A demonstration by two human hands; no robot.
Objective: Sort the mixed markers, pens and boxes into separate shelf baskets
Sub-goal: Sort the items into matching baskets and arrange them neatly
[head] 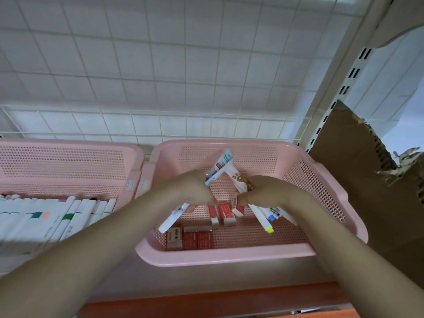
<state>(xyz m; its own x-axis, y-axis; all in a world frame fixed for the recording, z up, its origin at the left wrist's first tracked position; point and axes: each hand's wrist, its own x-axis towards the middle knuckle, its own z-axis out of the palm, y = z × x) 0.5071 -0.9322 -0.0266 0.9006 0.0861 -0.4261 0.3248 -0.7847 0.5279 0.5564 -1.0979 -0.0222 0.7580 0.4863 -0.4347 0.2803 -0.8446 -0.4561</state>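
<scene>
Inside the right pink basket [321, 180], the left hand [195, 189] is curled around a white pen [174, 218] and a flat white packet [219, 167], while the right hand [266, 191] grips a bundle of highlighters [263, 220] and a cream packet [238, 180]. Red boxes [190, 237] lie on that basket's floor below the hands, and left of it a second pink basket [68, 161] holds white markers [75, 212].

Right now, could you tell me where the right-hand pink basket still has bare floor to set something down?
Bare mesh lies along the right wall of the right basket, right of the yellow-tipped marker, and along the back wall. The middle and front-left are crowded: red boxes, the left hand and right hand holding markers.
</scene>
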